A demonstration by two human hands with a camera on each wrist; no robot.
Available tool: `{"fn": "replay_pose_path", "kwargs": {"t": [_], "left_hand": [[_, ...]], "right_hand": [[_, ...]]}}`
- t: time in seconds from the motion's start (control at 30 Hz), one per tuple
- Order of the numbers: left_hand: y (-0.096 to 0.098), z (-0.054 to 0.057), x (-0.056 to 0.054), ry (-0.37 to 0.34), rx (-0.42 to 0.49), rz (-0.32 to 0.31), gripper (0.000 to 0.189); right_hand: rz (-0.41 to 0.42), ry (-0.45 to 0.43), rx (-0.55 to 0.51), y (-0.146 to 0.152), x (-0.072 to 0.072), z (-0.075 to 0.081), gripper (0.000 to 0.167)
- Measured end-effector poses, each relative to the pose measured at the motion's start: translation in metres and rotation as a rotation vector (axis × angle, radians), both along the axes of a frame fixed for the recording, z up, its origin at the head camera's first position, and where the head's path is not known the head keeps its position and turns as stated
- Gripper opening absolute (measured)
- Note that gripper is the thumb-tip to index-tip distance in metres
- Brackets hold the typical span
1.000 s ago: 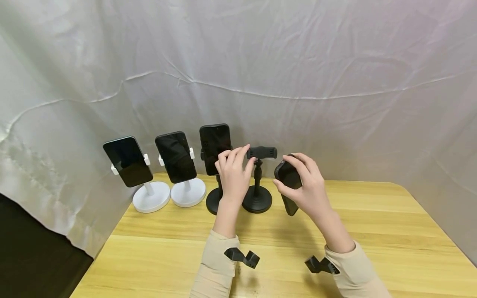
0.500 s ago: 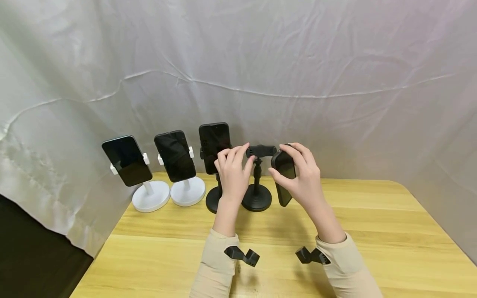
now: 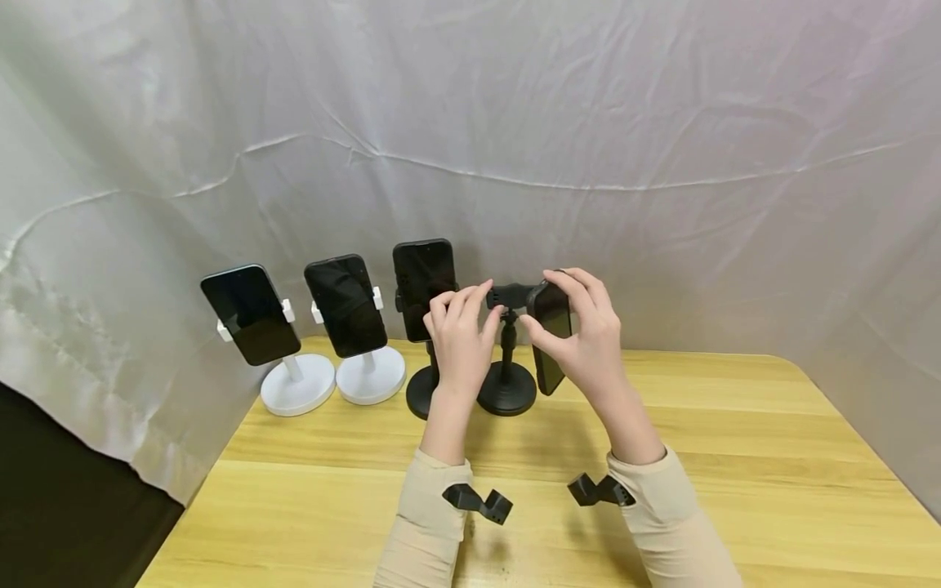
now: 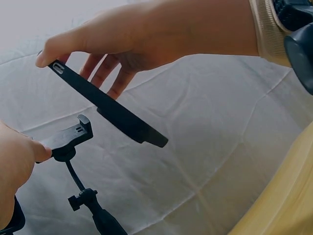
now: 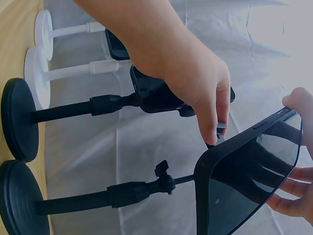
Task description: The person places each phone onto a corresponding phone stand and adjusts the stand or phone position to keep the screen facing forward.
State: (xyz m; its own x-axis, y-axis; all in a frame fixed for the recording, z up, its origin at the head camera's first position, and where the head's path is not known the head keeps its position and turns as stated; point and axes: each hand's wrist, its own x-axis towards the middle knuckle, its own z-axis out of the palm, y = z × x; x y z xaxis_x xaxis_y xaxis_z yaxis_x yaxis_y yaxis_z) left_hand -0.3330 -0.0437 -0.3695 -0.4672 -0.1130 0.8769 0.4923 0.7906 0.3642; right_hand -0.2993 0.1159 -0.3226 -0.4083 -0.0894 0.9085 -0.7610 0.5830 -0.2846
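Note:
My right hand holds a black smartphone upright by its edges, thumb on one side and fingers on the other. The phone is tilted, its screen turned toward the right, close beside a black phone stand. My left hand pinches the left end of that stand's clamp between thumb and fingertips. In the left wrist view, the phone appears edge-on, above and right of the clamp, with a gap between them. The phone hides part of the clamp in the right wrist view.
Left of the hands stand a black stand with a phone, a white stand with a phone, and another white stand with a phone. A grey curtain hangs behind the wooden table.
My right hand has carried the phone leftward and slightly up, nearer the black stand's clamp. My left hand has kept its pinch on the clamp in about the same place.

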Motion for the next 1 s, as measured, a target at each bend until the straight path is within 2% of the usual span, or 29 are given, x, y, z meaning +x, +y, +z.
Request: {"fn": "replay_pose_path", "kwargs": {"t": [0.57, 1.0], "left_hand": [[0.0, 0.0, -0.001, 0.017, 0.008, -0.008, 0.033], [0.0, 0.0, 0.001, -0.009, 0.009, -0.002, 0.033]], "right_hand": [[0.008, -0.014, 0.011, -0.01, -0.011, 0.011, 0.052], [0.03, -0.029, 0.009, -0.019, -0.016, 0.018, 0.052]]}}
